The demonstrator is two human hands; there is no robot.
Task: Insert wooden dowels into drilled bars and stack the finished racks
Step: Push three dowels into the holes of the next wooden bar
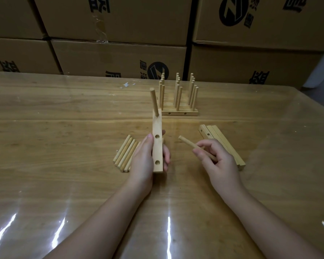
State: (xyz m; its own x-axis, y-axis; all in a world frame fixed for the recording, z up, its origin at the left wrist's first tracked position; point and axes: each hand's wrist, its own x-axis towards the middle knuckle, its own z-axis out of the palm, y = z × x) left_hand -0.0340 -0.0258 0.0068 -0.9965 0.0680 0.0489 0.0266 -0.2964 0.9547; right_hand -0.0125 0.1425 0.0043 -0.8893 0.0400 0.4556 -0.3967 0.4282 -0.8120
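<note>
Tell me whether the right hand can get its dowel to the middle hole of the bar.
Probably yes. The right hand pinches the dowel with its tip aimed toward the bar, the middle hole is uncovered, and the thumb of the left hand sits beside it, not over it.

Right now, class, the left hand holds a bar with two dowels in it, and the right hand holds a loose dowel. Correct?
No: the head view shows only one dowel in the bar the left hand holds. The right hand does hold a loose dowel.
</note>
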